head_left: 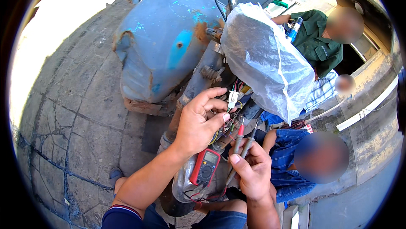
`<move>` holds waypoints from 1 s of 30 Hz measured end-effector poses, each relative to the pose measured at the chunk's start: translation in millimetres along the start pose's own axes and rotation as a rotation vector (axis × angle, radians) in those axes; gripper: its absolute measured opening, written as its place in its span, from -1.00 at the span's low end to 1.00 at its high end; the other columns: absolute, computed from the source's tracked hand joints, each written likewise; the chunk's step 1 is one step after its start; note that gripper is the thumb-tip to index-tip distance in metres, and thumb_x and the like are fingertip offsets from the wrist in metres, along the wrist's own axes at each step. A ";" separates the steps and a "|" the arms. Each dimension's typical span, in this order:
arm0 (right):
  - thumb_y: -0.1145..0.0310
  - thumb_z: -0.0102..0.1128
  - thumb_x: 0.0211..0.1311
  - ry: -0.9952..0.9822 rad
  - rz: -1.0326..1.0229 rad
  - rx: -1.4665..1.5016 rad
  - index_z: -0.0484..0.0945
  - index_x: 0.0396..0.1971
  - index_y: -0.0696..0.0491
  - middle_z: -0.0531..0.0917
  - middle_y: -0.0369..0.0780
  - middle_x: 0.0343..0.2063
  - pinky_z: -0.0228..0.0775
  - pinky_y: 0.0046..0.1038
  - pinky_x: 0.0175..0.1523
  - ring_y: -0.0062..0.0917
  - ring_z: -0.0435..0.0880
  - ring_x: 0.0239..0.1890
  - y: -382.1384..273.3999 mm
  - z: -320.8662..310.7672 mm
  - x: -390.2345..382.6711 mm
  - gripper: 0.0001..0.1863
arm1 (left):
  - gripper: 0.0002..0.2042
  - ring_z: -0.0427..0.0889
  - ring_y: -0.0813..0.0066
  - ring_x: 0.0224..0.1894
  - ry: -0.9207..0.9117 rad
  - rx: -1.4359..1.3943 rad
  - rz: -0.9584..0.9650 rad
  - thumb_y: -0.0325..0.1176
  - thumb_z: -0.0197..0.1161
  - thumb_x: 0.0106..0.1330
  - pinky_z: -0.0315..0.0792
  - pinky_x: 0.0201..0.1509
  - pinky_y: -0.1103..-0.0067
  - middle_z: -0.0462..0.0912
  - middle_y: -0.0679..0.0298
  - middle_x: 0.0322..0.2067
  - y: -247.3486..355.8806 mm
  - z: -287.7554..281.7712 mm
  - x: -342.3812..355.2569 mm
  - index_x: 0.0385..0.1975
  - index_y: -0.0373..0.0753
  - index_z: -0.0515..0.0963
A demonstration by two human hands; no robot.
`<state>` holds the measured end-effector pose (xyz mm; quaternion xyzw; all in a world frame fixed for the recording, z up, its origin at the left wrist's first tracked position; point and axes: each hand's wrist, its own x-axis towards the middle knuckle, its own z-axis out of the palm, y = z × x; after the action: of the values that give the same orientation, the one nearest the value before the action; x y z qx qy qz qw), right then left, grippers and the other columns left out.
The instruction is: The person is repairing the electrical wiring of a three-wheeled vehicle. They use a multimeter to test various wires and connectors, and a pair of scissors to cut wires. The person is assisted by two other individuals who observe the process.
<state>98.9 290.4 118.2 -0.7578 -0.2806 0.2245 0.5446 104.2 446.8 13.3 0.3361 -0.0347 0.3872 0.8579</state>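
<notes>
Just above the right hand [253,171] grip, probes [239,141] near the white connector [232,98].

Harsh daylight throughout, sun high and strong. Pavement [63,114] far out to the left of the grip blown nearly white toward the top edge, cracks crisper lower down. Glare on the clear plastic cover [266,59] just above and right of the grip, bright streaks along its folds. Sheen on the blue metal body [165,47] up and left of the grip. Short, dark shadows beneath the left hand [201,121] and under the frame. Both probes pinched in the right hand [251,172], sharp and well exposed. Heavy fisheye bending toward the rim, black vignette all round. Faces right of the grip blurred out.
</notes>
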 end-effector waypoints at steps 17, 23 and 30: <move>0.47 0.33 0.34 0.071 0.014 -0.060 0.55 -0.10 0.18 0.63 -0.39 -0.44 0.17 -0.75 -0.49 -0.87 0.43 -0.55 7.2 5.8 13.8 -0.79 | -0.53 0.65 0.46 0.06 -0.121 -0.155 -0.002 -0.70 0.18 0.32 0.53 0.18 0.49 0.68 0.04 0.04 6.5 -1.7 -3.5 0.25 -0.37 0.40; 0.46 0.33 0.33 0.068 0.021 -0.033 0.58 -0.13 0.17 0.64 -0.39 -0.47 0.15 -0.75 -0.53 -0.87 0.43 -0.57 9.4 3.8 19.9 -0.81 | -0.52 0.64 0.58 -0.04 -0.116 -0.158 -0.041 -0.67 0.19 0.32 0.51 -0.01 0.65 0.69 0.07 0.05 12.9 0.0 -6.0 0.27 -0.36 0.42; 0.47 0.30 0.33 0.067 0.033 -0.024 0.59 -0.16 0.17 0.65 -0.38 -0.48 0.14 -0.74 -0.54 -0.86 0.45 -0.58 5.2 5.6 19.5 -0.85 | -0.50 0.61 0.69 -0.15 -0.117 -0.166 -0.077 -0.63 0.21 0.32 0.46 -0.19 0.73 0.69 0.08 0.05 17.9 -0.8 -6.9 0.30 -0.38 0.42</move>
<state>110.7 306.1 110.9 -0.7757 -0.2524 0.2046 0.5410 87.0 451.4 20.3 0.2872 -0.1036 0.3292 0.8935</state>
